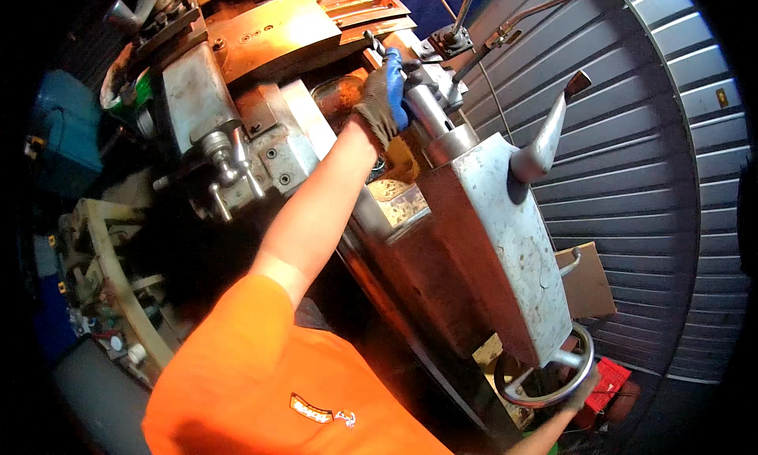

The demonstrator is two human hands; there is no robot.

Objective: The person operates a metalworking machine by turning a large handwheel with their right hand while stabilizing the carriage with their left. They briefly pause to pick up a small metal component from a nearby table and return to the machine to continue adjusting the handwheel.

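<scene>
My left hand [383,95], in a dark glove with blue, is wrapped round a dark metal tool [373,41], which looks like a drill bit, at the front of a machine's tailstock spindle [426,107]. The grey tailstock body [501,242] runs down to the right, with a large lever [541,151] on its side. At its lower end, my gloved right hand [583,388] grips the rim of a chrome handwheel [529,393], partly hidden behind it.
The carriage [189,99] with handles and an orange-lit plate [268,32] lies upper left. A corrugated metal wall [655,178] stands right, a cardboard sheet [592,281] and red case [612,376] low beside it. A cream frame [118,273] and teal container [67,131] are left.
</scene>
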